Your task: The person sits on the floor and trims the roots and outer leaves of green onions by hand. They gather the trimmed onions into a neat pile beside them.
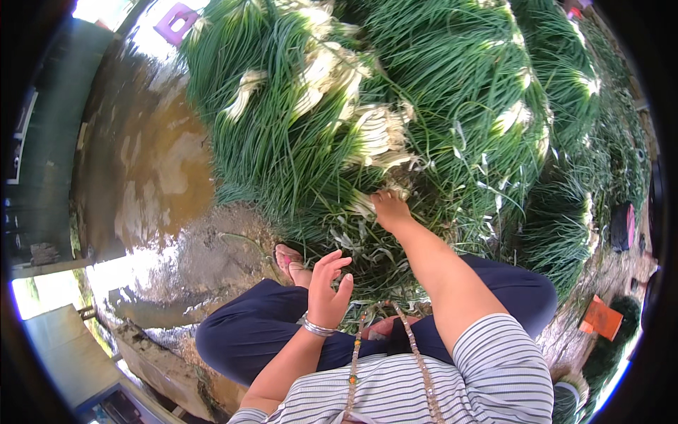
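Observation:
Ahead of me lies a large pile of green onions [275, 134], with long green leaves and white root ends. My right hand [390, 206] reaches to the pile's near edge, its fingers closed around the white ends of a small bunch of green onions [361, 203]. Part of that grip is hidden behind the hand. Above my left knee, my left hand [330, 288] is raised with curved fingers apart and nothing in it. Loose leaves and pale peelings [364, 247] lie between my feet and the pile.
Wet brown floor [155, 155] spreads to the left, with a pink plastic stool [176, 23] at the far left. More green onions [459, 78] are heaped behind and to the right. An orange box-like object [601, 318] sits at the right. My sandalled foot [289, 261] is beside the pile.

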Motion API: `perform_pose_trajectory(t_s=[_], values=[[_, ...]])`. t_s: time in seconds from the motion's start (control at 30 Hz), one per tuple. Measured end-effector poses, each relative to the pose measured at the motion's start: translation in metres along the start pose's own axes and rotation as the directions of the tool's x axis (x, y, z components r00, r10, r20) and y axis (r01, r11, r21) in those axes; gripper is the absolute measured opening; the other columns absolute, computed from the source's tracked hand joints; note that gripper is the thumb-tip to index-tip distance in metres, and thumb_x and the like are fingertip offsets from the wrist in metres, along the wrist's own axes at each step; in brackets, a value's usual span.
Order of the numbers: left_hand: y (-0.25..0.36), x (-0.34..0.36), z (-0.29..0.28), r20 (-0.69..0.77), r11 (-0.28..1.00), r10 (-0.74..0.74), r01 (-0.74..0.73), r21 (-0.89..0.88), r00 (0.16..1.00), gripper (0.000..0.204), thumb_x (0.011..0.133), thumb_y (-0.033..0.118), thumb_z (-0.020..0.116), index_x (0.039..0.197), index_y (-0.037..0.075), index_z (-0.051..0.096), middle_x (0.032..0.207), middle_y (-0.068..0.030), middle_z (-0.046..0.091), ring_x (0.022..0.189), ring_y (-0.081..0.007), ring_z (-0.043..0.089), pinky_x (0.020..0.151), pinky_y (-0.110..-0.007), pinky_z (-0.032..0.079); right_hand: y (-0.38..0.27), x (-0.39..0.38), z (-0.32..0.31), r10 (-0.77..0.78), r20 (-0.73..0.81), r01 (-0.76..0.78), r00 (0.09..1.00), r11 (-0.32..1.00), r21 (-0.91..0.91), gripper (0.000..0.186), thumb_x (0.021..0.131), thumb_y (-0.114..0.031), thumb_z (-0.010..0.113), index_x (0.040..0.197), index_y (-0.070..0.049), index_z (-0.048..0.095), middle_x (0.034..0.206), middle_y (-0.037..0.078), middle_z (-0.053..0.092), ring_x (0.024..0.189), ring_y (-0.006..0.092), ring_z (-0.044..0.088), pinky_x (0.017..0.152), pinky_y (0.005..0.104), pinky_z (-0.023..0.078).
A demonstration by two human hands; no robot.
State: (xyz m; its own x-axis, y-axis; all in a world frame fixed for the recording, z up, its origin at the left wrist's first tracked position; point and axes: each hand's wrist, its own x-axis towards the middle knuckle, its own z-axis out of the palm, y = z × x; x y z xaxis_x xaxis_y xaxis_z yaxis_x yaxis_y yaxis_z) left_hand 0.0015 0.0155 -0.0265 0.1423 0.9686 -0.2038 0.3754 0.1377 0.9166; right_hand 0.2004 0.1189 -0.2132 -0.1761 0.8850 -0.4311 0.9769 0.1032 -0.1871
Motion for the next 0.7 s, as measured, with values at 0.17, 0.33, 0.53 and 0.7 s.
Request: perform_pose_trajectory(t_s=[0.17, 0.33, 0.53, 0.7], values=[[-0.013, -0.001, 0.004, 0.053, 0.988, -0.060, 0.066, -0.141, 0.997, 0.030, 0.086, 0.001, 0.056, 0.116, 0.004, 0.057, 0.129, -0.0112, 0.046, 0.109, -0.0184, 0.053, 0.089, -0.030, 0.046, 0.012, 0.012, -0.028, -0.012, 0.269, -0.028, 0.963, 0.989, 0.142, 0.043, 0.080, 0.000, 0.062, 0.121, -0.007, 0.048, 0.129, 0.015, 0.042, 0.110, 0.0351, 0.053, 0.084, 0.0472, 0.051], [-0.004, -0.003, 0.003, 0.064, 0.996, -0.004, 0.010, -0.091, 0.998, 0.031, 0.085, 0.000, 0.057, 0.116, 0.005, 0.057, 0.127, -0.0110, 0.047, 0.108, -0.0183, 0.054, 0.086, -0.029, 0.047, 0.006, -0.021, -0.028, -0.269, -0.037, 0.270, 0.962, 0.934, 0.232, 0.036, 0.080, -0.018, 0.061, 0.113, -0.006, 0.053, 0.108, 0.014, 0.059, 0.103, 0.0352, 0.057, 0.084, 0.0438, 0.048], [-0.023, -0.012, 0.012, 0.063, 0.974, -0.094, 0.105, -0.200, 0.994, 0.025, 0.089, 0.010, 0.057, 0.113, 0.004, 0.056, 0.124, -0.0084, 0.050, 0.101, -0.0168, 0.057, 0.085, -0.028, 0.048, -0.021, -0.058, -0.045, -0.082, 0.446, -0.432, 0.891, 0.142, 0.891, 0.024, 0.093, -0.029, 0.047, 0.097, -0.006, 0.051, 0.077, 0.006, 0.058, 0.055, 0.0138, 0.048, 0.050, 0.0271, 0.038], [-0.019, -0.020, 0.016, 0.372, 0.469, -0.482, 0.592, -0.655, 0.793, 0.042, 0.096, 0.039, 0.048, 0.122, 0.007, 0.051, 0.120, -0.0064, 0.054, 0.104, -0.0179, 0.056, 0.083, -0.034, 0.048, -0.058, -0.137, -0.133, -0.216, 0.249, -0.235, 0.944, 0.090, 0.968, 0.024, 0.097, -0.030, 0.046, 0.095, -0.007, 0.050, 0.072, -0.001, 0.051, 0.053, 0.0085, 0.039, 0.049, 0.0228, 0.034]])
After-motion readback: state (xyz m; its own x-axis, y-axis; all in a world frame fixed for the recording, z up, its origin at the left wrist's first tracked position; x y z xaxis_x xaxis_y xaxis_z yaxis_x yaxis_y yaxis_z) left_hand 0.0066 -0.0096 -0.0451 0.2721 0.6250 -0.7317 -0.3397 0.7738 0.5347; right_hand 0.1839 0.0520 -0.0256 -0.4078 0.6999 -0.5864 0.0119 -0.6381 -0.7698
